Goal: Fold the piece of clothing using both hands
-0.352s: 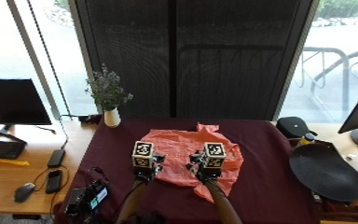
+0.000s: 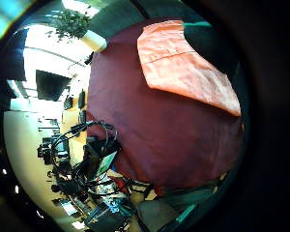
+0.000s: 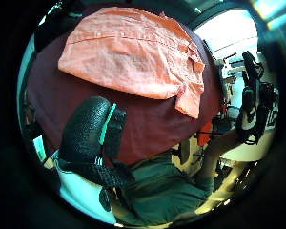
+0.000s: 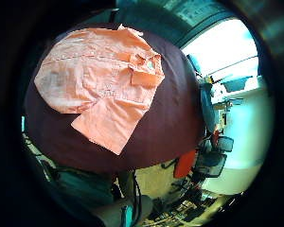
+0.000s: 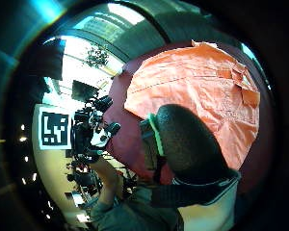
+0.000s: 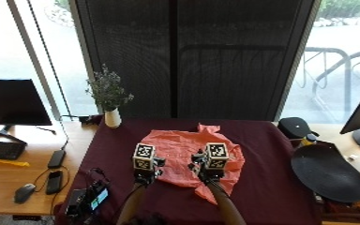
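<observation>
Maroon bench holds rumpled orange shirt; left hand, right hand hover, finger state unclear; uneven grabs risk crooked fold.

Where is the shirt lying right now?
In the outside view the salmon shirt lies spread at the middle of the dark red table, under both gloved hands, nearer than the white vase.

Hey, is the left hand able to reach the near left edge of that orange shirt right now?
Probably yes. In the outside view the left hand hovers right at the orange shirt's near left edge on the maroon tablecloth, with nothing lying between them. Its fingers are not visible.
</observation>
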